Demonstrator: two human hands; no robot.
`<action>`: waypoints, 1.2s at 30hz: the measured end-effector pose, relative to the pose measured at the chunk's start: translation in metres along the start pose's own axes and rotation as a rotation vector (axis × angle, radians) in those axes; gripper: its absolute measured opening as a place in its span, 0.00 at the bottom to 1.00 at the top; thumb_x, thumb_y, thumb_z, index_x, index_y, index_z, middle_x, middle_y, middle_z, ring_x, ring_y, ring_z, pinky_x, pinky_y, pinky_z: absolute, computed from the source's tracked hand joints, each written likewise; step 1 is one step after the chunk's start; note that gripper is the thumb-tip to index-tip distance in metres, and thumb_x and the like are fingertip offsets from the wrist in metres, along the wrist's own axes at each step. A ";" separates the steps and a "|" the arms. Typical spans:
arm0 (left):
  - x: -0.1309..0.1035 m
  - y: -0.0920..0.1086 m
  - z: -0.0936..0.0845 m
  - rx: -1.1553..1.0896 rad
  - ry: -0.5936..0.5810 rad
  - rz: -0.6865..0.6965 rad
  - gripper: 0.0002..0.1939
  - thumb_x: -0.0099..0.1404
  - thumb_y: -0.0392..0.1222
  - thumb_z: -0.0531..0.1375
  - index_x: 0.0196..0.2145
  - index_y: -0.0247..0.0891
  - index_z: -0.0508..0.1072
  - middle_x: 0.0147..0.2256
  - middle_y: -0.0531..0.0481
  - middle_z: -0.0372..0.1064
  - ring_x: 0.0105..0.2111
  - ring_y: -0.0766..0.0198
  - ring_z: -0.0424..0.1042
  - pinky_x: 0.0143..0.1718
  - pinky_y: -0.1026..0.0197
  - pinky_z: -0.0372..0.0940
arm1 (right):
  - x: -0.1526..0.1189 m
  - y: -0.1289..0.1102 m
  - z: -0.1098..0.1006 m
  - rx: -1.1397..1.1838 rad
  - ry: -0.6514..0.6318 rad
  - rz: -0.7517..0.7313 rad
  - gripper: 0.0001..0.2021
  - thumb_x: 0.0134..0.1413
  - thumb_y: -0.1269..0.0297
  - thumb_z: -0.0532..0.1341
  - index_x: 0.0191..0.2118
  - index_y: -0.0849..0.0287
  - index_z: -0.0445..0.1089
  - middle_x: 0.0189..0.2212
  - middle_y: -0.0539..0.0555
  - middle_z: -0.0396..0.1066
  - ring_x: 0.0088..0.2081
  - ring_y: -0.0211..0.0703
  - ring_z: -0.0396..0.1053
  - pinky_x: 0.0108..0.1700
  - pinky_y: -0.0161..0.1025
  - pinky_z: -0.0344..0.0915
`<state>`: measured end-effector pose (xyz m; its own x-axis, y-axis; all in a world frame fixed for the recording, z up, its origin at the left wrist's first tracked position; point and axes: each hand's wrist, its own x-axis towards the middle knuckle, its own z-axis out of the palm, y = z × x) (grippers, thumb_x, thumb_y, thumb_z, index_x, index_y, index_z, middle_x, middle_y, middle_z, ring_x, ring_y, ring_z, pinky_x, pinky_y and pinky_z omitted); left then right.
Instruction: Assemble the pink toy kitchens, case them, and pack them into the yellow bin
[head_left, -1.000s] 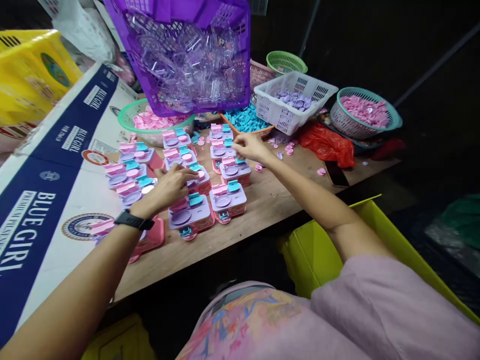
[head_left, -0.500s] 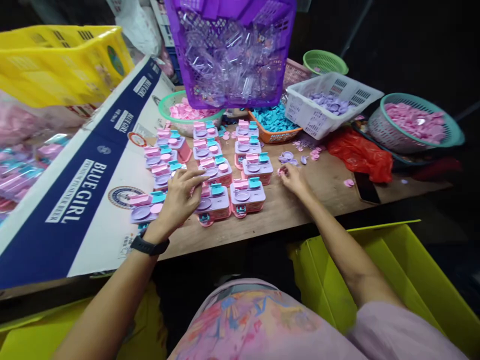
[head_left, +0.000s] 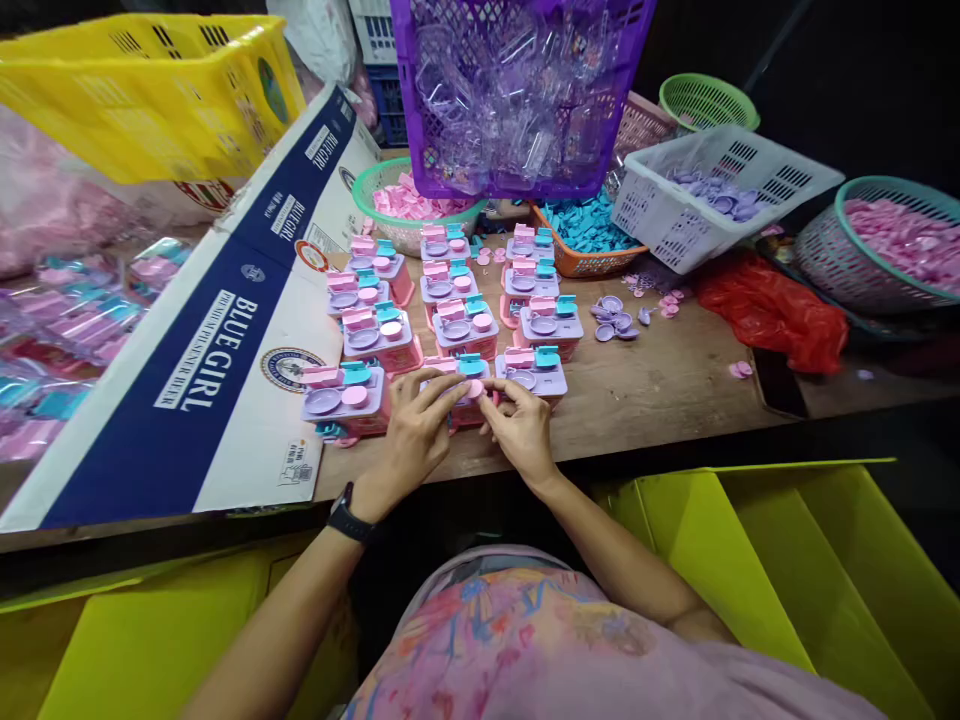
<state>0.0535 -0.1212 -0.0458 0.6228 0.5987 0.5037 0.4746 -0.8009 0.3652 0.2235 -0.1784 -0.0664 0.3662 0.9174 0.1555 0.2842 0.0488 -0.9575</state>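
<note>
A pink disc [head_left: 475,390] sat at the lavender top of a front-row toy [head_left: 472,364], pinched in the right hand's [head_left: 525,435] grip. The left hand's [head_left: 416,425] fingertips met it; whether they pinched could not be told. Matching toys [head_left: 465,325] lined the wooden surface [head_left: 622,410] beside a carton [head_left: 217,330].

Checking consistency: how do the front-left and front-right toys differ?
The front-left toy carries a pink disc; the front-right toy shows none. The front-left toy stands beside cardboard; the front-right toy is partly behind the right hand. Both have purple tops with pink and blue parts.
</note>
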 end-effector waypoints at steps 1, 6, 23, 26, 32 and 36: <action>0.001 -0.001 0.001 0.012 -0.039 0.005 0.29 0.67 0.26 0.53 0.60 0.46 0.75 0.56 0.46 0.76 0.56 0.48 0.67 0.58 0.40 0.61 | 0.002 0.001 0.001 -0.047 0.038 -0.078 0.11 0.64 0.59 0.64 0.46 0.57 0.80 0.37 0.54 0.77 0.23 0.35 0.70 0.30 0.35 0.70; 0.003 -0.006 0.005 0.032 -0.120 0.011 0.33 0.65 0.24 0.53 0.64 0.46 0.72 0.58 0.45 0.74 0.58 0.47 0.66 0.56 0.40 0.58 | 0.012 0.000 -0.004 -0.244 0.052 -0.224 0.10 0.64 0.64 0.65 0.47 0.57 0.83 0.31 0.53 0.75 0.28 0.38 0.68 0.36 0.36 0.66; 0.008 -0.006 -0.001 0.127 -0.149 0.071 0.33 0.64 0.23 0.53 0.62 0.45 0.72 0.57 0.45 0.76 0.56 0.46 0.67 0.53 0.42 0.54 | 0.003 0.014 0.010 -0.169 0.101 -0.161 0.10 0.67 0.62 0.64 0.46 0.60 0.82 0.20 0.47 0.71 0.21 0.34 0.66 0.31 0.32 0.62; 0.010 -0.005 -0.003 0.185 -0.188 0.113 0.32 0.62 0.23 0.53 0.62 0.40 0.72 0.58 0.43 0.75 0.56 0.44 0.66 0.53 0.41 0.54 | -0.001 0.012 0.006 -0.269 0.039 -0.213 0.13 0.68 0.64 0.61 0.52 0.58 0.81 0.27 0.51 0.79 0.25 0.38 0.73 0.32 0.33 0.66; 0.015 -0.006 -0.001 0.232 -0.234 0.147 0.28 0.63 0.25 0.53 0.58 0.33 0.74 0.56 0.37 0.75 0.55 0.41 0.67 0.52 0.38 0.58 | -0.003 0.019 0.010 -0.312 0.080 -0.329 0.18 0.72 0.67 0.54 0.60 0.57 0.76 0.50 0.56 0.81 0.42 0.45 0.82 0.46 0.35 0.75; 0.013 -0.009 0.003 0.200 -0.224 0.140 0.26 0.64 0.26 0.52 0.57 0.35 0.75 0.55 0.40 0.76 0.55 0.45 0.68 0.52 0.43 0.63 | 0.000 0.028 0.015 -0.400 -0.030 -0.298 0.20 0.72 0.69 0.54 0.63 0.58 0.74 0.50 0.57 0.81 0.44 0.47 0.82 0.50 0.38 0.76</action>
<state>0.0593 -0.1063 -0.0448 0.8015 0.4884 0.3451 0.4736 -0.8707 0.1324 0.2179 -0.1713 -0.0970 0.1928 0.8980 0.3955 0.6924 0.1611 -0.7033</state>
